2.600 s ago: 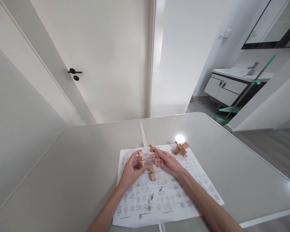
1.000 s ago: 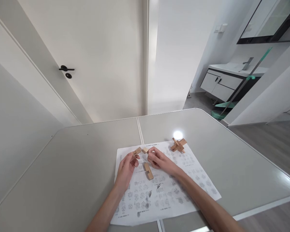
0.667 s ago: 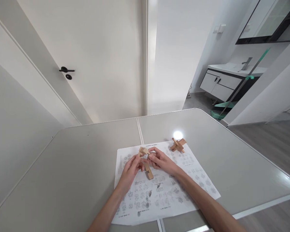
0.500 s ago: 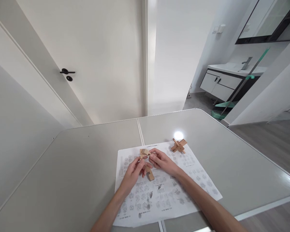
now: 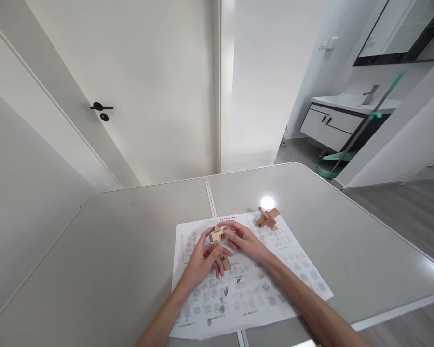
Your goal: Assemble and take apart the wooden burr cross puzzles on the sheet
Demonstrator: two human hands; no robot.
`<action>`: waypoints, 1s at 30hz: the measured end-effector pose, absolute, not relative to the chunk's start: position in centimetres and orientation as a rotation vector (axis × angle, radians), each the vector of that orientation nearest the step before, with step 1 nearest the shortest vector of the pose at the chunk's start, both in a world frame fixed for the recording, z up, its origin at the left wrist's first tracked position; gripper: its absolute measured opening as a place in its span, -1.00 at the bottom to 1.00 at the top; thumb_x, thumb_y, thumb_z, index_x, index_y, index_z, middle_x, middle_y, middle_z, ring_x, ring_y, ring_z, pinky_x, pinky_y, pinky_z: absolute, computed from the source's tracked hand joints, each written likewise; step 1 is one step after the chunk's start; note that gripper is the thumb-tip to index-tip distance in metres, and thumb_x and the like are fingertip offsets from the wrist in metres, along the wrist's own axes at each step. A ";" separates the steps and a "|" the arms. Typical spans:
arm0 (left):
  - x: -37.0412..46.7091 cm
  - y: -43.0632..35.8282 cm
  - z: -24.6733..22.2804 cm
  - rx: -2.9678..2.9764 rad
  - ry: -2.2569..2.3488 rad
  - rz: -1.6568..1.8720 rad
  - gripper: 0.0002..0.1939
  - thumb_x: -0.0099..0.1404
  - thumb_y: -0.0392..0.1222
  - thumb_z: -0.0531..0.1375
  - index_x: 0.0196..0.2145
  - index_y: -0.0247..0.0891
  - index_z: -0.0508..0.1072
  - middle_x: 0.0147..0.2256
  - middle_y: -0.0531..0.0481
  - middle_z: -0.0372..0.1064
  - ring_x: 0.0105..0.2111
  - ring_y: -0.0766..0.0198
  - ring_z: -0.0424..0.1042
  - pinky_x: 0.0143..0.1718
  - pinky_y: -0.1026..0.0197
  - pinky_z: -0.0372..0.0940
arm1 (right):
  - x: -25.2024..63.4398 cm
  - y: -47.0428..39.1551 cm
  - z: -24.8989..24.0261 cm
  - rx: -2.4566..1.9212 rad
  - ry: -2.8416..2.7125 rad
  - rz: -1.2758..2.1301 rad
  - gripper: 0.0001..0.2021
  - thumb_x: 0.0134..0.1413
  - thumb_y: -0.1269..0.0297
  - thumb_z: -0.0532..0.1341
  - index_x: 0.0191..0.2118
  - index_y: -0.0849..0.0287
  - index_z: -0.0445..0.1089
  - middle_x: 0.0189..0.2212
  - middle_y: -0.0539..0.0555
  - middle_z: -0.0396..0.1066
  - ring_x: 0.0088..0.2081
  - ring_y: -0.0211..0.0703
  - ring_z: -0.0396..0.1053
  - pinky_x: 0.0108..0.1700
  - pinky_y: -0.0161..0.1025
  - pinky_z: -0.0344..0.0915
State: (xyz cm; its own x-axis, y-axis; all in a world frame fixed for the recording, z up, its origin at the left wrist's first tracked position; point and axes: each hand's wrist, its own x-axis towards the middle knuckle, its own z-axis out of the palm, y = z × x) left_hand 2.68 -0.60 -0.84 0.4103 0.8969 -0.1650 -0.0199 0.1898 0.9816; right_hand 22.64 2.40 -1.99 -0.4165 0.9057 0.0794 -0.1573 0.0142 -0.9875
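Between my hands are light wooden puzzle pieces [image 5: 216, 236], fitted against one another above the printed sheet [image 5: 253, 303]. My left hand [image 5: 201, 258] is closed around their left and lower side, its thumb and index finger on the wood. At the right side, my right hand [image 5: 244, 239] pinches the same pieces with thumb and fingers. Below them a notched wooden block [image 5: 225, 262] lies on the sheet, partly behind my left fingers. Further right, at the sheet's far edge, sits a cross-shaped wooden puzzle assembly [image 5: 267, 219]. Fingers hide how the held pieces join.
A grey folding table [image 5: 130, 250] with a pale centre seam carries the sheet. Beyond its far edge stand a white door [image 5: 159, 96] with a black handle [image 5: 101, 107] and a wall. At right are a washbasin cabinet [image 5: 331, 123] and a green-handled broom [image 5: 374, 115].
The held pieces have turned and now show a lighter face. My left hand has wrapped higher around them, its index finger reaching up their far side. The cross-shaped assembly has stayed put.
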 end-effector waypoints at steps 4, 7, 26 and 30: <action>2.8 -0.5 -1.2 1.188 0.922 0.815 -0.29 0.37 0.20 0.24 0.26 -0.14 0.03 -0.24 -0.12 0.60 -0.61 0.30 0.48 -0.59 0.27 0.34 | 22.6 2.4 -2.1 -0.874 -1.395 1.483 -0.56 0.22 -0.11 0.32 0.01 0.13 0.43 -0.41 -0.07 0.28 -0.46 -0.27 0.16 -0.41 -0.29 0.12; 2.9 -0.4 -1.3 1.165 0.931 0.859 -0.32 0.34 0.20 0.28 0.19 -0.17 0.10 -0.25 -0.09 0.57 -0.60 0.33 0.44 -0.57 0.26 0.33 | 22.6 2.4 -2.2 -0.924 -1.407 1.376 -0.61 0.18 -0.08 0.36 -0.09 0.15 0.48 -0.49 -0.09 0.25 -0.43 -0.22 0.19 -0.34 -0.26 0.17; 3.1 -0.4 -1.0 1.149 0.976 0.906 -0.24 0.28 0.09 0.36 0.26 -0.19 0.12 -0.39 0.03 0.53 -0.51 0.25 0.48 -0.41 0.16 0.40 | 22.3 2.0 -2.4 -0.828 -1.399 1.335 -0.68 0.11 0.03 0.43 -0.12 0.10 0.53 -0.20 0.08 0.50 -0.32 -0.14 0.43 -0.18 -0.10 0.45; 3.2 -0.4 -1.3 1.156 0.976 0.899 -0.26 0.27 0.05 0.38 0.25 -0.19 0.16 -0.42 0.07 0.50 -0.50 0.25 0.46 -0.40 0.17 0.39 | 22.3 2.0 -2.2 -0.799 -1.397 1.366 -0.69 0.11 0.03 0.44 -0.12 0.09 0.53 -0.19 0.07 0.47 -0.33 -0.16 0.42 -0.19 -0.13 0.44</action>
